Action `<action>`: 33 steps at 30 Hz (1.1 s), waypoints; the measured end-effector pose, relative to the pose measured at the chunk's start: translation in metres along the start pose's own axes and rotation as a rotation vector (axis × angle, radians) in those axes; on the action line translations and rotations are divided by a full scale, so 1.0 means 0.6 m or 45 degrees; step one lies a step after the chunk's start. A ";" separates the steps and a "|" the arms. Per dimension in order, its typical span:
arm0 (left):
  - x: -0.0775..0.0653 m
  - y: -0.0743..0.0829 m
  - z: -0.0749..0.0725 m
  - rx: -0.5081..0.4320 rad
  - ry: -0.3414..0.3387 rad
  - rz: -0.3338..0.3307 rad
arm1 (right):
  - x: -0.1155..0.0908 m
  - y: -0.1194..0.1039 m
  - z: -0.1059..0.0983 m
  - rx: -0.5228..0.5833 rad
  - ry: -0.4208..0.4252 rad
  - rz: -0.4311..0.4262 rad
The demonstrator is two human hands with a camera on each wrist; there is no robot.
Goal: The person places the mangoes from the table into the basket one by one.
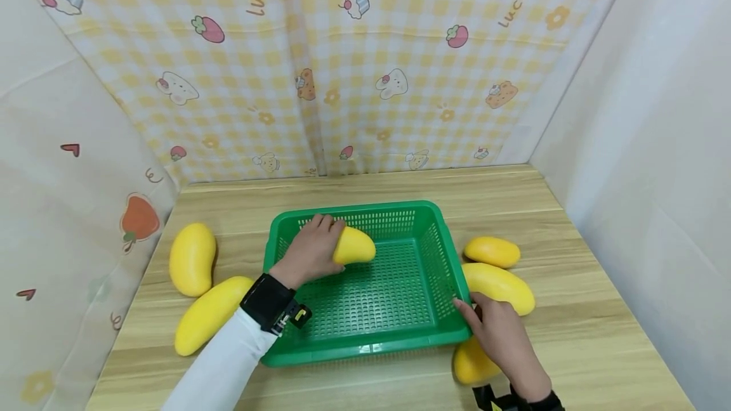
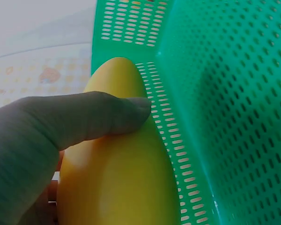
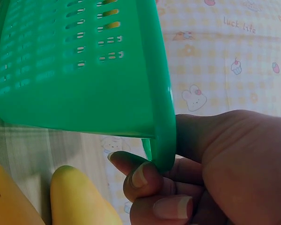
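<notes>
A green plastic basket (image 1: 365, 349) with slotted walls stands mid-table. Over its left part, my left hand (image 1: 313, 250) grips a yellow mango (image 1: 355, 246); in the left wrist view the thumb (image 2: 107, 112) lies across the mango (image 2: 117, 183), beside the slotted basket wall (image 2: 178, 140). My right hand (image 1: 504, 335) pinches the basket's right rim near its front corner. From the right wrist view, the fingers (image 3: 147, 180) curl under the rim (image 3: 164, 93), thumb on the other side. Below that hand sits a mango (image 1: 473, 363), partly covered by it.
Left of the basket lie two yellow mangoes, one upright in view (image 1: 193, 260) and one slanted mango (image 1: 211, 317). To the right are a small mango (image 1: 492, 252) and a longer mango (image 1: 502, 287) close by the rim. Cloth walls (image 1: 365, 81) enclose the wooden table (image 1: 594, 335).
</notes>
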State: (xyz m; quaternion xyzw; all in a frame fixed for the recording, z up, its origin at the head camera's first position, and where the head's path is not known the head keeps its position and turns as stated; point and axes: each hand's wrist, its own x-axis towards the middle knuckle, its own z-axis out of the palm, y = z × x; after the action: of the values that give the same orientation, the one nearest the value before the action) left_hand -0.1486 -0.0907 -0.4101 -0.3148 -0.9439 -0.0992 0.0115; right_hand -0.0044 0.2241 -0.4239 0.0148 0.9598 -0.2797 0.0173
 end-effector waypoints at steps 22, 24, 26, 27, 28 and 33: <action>0.017 -0.010 0.036 0.062 -0.035 0.004 | 0.001 0.003 0.002 -0.010 0.014 -0.005; 0.016 -0.012 0.038 0.079 -0.044 0.000 | 0.001 0.003 0.002 -0.013 0.015 -0.006; 0.015 -0.013 0.040 0.088 -0.053 -0.001 | 0.001 0.003 0.002 -0.014 0.015 -0.005; 0.015 -0.014 0.041 0.088 -0.056 -0.004 | 0.001 0.003 0.002 -0.014 0.015 -0.004; 0.014 -0.015 0.042 0.088 -0.054 -0.007 | 0.001 0.003 0.002 -0.013 0.015 -0.004; 0.014 -0.020 0.051 0.120 -0.068 -0.024 | 0.002 0.003 0.001 -0.009 0.024 -0.005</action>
State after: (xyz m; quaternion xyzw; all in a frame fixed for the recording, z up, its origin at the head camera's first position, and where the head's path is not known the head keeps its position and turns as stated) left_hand -0.1615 -0.0892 -0.4416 -0.3075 -0.9504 -0.0465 0.0003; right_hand -0.0057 0.2250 -0.4256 0.0156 0.9610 -0.2760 0.0080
